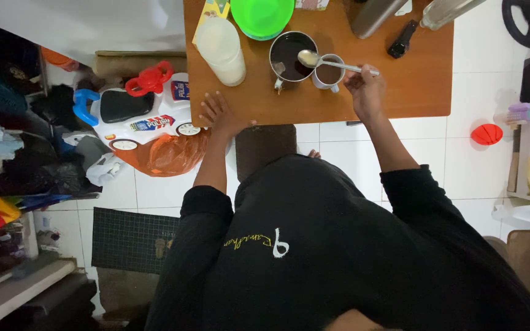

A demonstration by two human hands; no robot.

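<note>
Two hands were over the brown bench (400, 92). The right hand (365, 86) had its grip closed on the thin end of a spoon (326, 60). The spoon lay almost flat, its long way going left to right. Its round bowl end pointed left, over the gap between a dark pot (291, 56) and a white cup (329, 75). The left hand (221, 115) lay flat and open on the bench edge, holding nothing, near a white jar (222, 50).
</note>
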